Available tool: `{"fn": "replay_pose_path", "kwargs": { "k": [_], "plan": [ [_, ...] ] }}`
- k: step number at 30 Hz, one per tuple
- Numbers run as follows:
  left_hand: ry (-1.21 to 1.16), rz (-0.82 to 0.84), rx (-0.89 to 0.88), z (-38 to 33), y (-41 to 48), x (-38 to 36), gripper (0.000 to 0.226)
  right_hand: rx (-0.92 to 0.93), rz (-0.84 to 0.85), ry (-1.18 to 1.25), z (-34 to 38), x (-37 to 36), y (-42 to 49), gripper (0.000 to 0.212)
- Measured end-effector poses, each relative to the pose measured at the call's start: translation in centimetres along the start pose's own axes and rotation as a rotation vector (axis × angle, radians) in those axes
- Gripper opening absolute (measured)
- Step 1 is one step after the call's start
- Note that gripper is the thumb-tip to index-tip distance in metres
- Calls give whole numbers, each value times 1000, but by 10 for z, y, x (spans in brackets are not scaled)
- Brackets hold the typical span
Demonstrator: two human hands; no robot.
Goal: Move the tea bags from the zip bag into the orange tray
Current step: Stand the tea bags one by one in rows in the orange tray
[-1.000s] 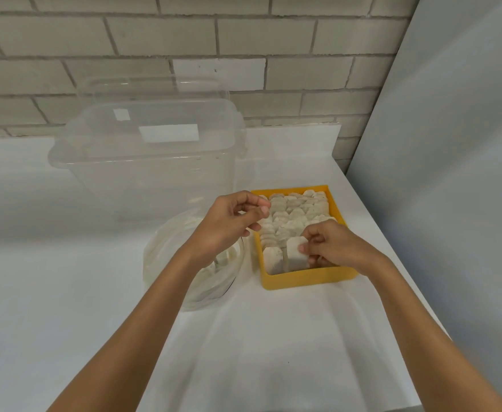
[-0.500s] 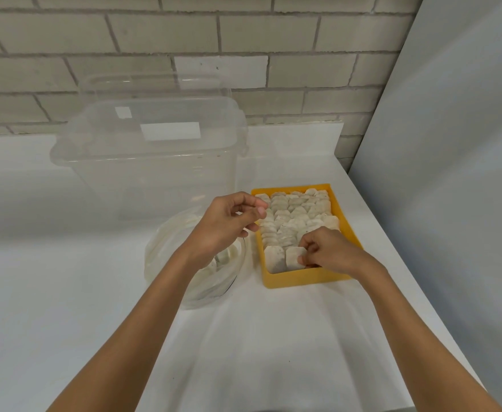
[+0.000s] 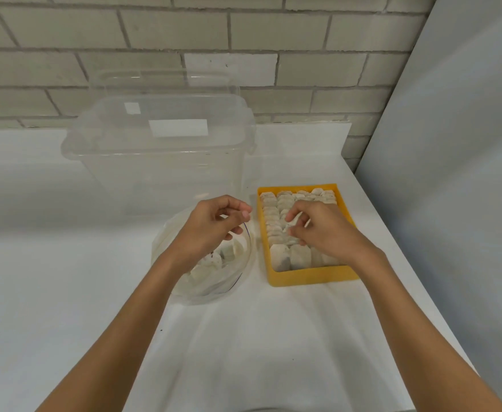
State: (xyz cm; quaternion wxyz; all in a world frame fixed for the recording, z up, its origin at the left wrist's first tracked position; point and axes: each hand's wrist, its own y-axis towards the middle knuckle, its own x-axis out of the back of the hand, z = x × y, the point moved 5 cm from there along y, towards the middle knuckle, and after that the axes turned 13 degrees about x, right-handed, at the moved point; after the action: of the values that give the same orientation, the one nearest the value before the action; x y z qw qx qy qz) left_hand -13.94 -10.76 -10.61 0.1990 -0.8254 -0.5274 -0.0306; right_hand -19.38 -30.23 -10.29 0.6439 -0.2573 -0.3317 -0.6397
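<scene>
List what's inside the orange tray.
Rows of tea bags fill the orange tray. The right hand covers its middle and right side, hiding what lies beneath.

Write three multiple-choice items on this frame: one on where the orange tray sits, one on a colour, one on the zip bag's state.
1. The orange tray lies: A) right of the zip bag; B) left of it; C) on top of it.
2. The table is: A) black; B) white; C) green.
3. The zip bag: A) is empty; B) is sealed flat; C) holds tea bags.

1 A: the tray sits to the bag's right, under the right hand.
2 B: the bare surface around both is plain white.
3 C: pale tea bags show through the clear bag beneath the left hand.
</scene>
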Motion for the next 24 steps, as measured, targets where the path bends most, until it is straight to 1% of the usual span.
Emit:
{"fn": "replay_pose_path", "kwargs": {
  "k": [2,3,4,7,8,9,10,11,13,14,15,17,19,22,24],
  "plan": [
    [102,-61,3,10,-1,12,7,60,2,34,17,-9,9,7],
    [192,-114,-8,15,-2,19,8,86,6,44,24,-16,14,9],
    [323,-194,-33,20,-3,27,10,109,14,48,31,-24,19,12],
    [760,-509,-93,34,-10,48,12,166,66,70,51,-52,32,16],
    [837,-586,-71,39,-14,53,11,180,92,92,58,-62,34,15],
    [874,-624,-23,46,-17,56,9,193,122,108,63,-72,35,16],
    [889,-627,53,52,-18,58,10,204,158,115,67,-82,36,17],
    [889,-604,155,62,-19,60,16,211,206,114,69,-93,36,19],
    [821,-484,381,83,-19,62,33,206,335,85,67,-113,35,23],
    [727,-405,452,92,-19,62,42,204,404,43,65,-122,34,28],
    [623,-338,486,99,-20,61,49,205,463,-4,62,-130,32,34],
    [520,-259,477,103,-21,58,60,203,512,-58,56,-138,30,41],
    [440,-255,416,102,-21,57,64,193,502,-70,53,-138,29,41],
    [185,-258,328,99,-24,56,66,186,469,-93,50,-135,29,34],
    [36,-248,248,94,-25,54,64,173,395,-91,47,-130,30,24]
  ]
}}
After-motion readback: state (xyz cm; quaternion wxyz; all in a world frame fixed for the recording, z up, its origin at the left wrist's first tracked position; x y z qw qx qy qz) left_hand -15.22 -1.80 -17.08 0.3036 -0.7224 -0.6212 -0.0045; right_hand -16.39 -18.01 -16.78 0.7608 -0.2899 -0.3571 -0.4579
